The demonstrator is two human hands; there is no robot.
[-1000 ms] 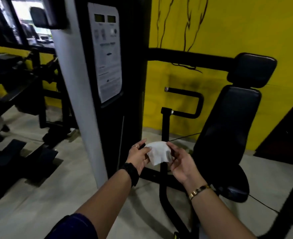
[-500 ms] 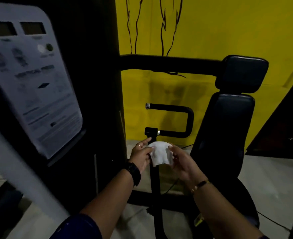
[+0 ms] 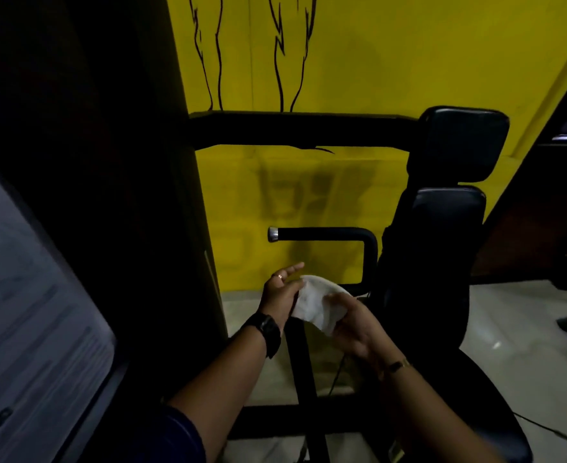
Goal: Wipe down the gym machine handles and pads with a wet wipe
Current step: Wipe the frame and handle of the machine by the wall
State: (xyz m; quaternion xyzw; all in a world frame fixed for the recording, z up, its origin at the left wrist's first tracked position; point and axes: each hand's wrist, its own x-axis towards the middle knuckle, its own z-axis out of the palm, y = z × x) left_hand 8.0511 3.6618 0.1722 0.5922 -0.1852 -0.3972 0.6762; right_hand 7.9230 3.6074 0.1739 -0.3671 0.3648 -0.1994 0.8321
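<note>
- A white wet wipe (image 3: 315,307), crumpled and bunched into a soft arch, is stretched between two bare hands just below the machine's black handle (image 3: 325,233).
- The left hand (image 3: 280,295) pinches the wipe's left edge, with one finger pointing out straight toward the handle; a ring and a dark watch (image 3: 267,330) show on that side.
- The right hand (image 3: 352,325) grips the wipe's lower right part, fingers curled over the cloth, with a gold bracelet (image 3: 397,365) at the wrist.
- The wipe is not touching the handle, which is a bent bar with a metal end cap.
- Below the handle, a black upright post (image 3: 300,362) runs down behind the hands.
- Right of the handle stands the dark back pad (image 3: 442,248), with the head pad (image 3: 465,145) above it.
- Behind the handle is a yellow wall (image 3: 375,61); far left of it, a blurred instruction placard (image 3: 25,312).
</note>
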